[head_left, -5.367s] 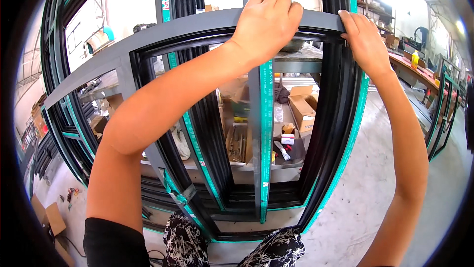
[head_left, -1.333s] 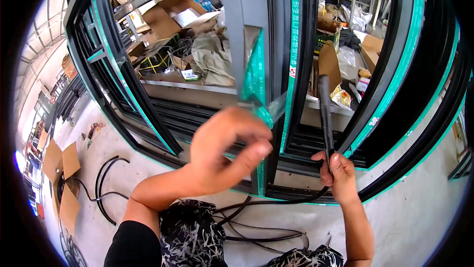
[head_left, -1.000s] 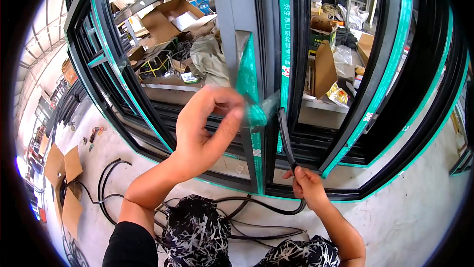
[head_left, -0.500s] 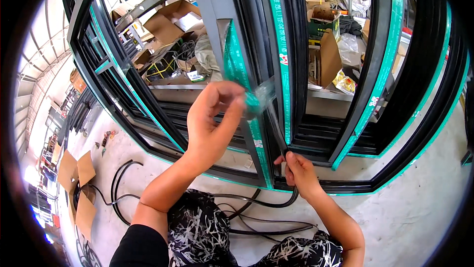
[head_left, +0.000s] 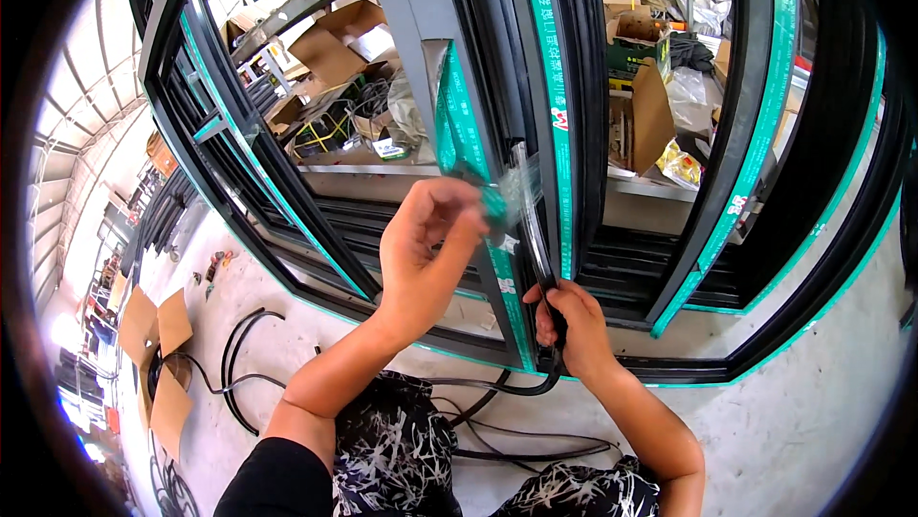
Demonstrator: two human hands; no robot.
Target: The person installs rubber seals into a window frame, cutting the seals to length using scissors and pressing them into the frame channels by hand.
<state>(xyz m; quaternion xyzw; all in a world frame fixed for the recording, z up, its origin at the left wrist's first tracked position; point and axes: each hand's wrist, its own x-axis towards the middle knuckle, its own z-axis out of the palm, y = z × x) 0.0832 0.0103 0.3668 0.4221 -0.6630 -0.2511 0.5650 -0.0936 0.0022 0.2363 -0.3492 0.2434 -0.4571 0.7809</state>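
The right hand is gripping a black strip; the left hand is touching green tape, grip too blurred to tell

A cardboard carton with spread flaps stands on the pale floor at the far left, near some small scraps and a pile of long dark bars. On a low shelf behind sit an open brown box, a small white-and-green packet, a clear plastic bag and a shiny gold wrapper.
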